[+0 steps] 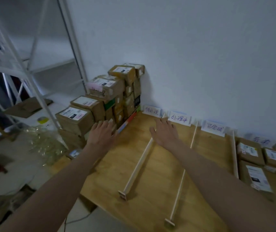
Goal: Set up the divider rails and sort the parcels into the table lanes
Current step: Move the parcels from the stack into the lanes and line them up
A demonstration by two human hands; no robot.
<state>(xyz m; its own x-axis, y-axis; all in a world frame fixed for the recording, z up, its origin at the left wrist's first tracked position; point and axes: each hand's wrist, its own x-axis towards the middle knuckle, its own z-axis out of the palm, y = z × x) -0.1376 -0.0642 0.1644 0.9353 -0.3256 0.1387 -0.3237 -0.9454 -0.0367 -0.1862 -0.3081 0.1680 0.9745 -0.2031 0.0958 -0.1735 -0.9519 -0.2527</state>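
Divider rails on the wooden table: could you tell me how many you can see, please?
3. The left divider rail runs under the right hand; the middle divider rail lies right of it; the right divider rail borders the parcels. Another may be hidden off-frame.

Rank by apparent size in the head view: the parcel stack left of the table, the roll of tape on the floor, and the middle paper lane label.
1. Parcel stack, by far the largest.
2. Middle lane label.
3. Roll of tape, smallest, though it lies farther off, so this is less sure.
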